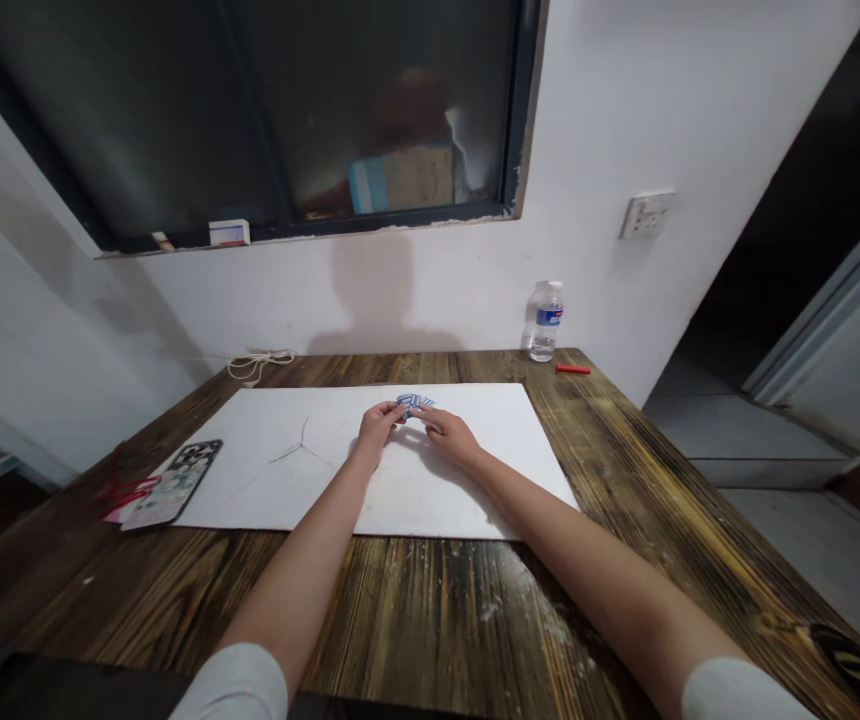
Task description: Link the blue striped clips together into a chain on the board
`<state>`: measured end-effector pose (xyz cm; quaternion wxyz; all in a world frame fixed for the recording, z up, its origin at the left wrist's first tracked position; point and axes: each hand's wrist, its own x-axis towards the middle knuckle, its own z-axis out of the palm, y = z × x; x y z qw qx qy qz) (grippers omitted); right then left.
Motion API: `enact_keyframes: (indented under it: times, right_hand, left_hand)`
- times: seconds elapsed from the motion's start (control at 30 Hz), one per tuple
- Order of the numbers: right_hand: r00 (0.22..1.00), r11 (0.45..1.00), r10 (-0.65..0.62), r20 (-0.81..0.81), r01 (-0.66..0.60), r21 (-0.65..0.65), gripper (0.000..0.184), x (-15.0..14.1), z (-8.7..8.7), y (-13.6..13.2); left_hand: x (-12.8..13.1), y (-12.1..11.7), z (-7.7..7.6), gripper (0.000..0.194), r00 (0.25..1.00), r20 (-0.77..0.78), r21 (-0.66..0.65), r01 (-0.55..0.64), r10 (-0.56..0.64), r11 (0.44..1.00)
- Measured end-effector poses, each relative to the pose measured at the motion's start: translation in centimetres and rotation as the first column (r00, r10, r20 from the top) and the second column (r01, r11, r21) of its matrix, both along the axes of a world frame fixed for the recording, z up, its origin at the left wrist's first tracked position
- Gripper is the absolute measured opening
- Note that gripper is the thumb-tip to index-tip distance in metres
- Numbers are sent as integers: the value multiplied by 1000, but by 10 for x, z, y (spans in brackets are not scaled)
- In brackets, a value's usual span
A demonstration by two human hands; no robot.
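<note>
A small blue-and-white striped piece [413, 401], maybe folded paper or cloth, is held just over the white board [415, 500]. My left hand [379, 425] pinches its left side between thumb and fingers. From the right, my right hand [451, 432] has its fingertips closed on the piece's lower right edge, with the other fingers curled in. Part of the piece is hidden behind the fingers, so its exact kind does not show. Dark pencil-like lines [301, 445] mark the board left of my hands.
A patterned phone case or flat card [186, 485] with red strings [134, 492] lies at the board's left edge. White cable [261, 362] is coiled at the back left of the wooden table [430, 620]. A water bottle [545, 322] and red stick [572, 369] are back right.
</note>
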<state>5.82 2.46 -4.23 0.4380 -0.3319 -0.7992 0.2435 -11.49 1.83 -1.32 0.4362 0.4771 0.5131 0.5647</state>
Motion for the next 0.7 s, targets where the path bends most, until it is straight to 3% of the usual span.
enact_keyframes:
  times: [0.17, 0.33, 0.53, 0.7]
  right_hand:
    - [998, 999, 35, -47, -37, -40, 59, 0, -1, 2]
    - [993, 997, 55, -103, -61, -56, 44, 0, -3, 6]
    - [943, 979, 146, -299, -182, -95, 23, 0, -4, 10]
    - [902, 947, 157, -402, -253, -196, 26, 3, -1, 9]
  left_hand:
    - [-1, 0, 0, 36, 1000, 4, 4, 31, -31, 1000]
    - [-1, 1, 0, 34, 997, -9, -2, 78, -78, 997]
    - [-1, -1, 2, 32, 986, -52, -10, 160, -161, 987]
    - [-1, -2, 1, 35, 973, -55, -43, 221, -223, 974]
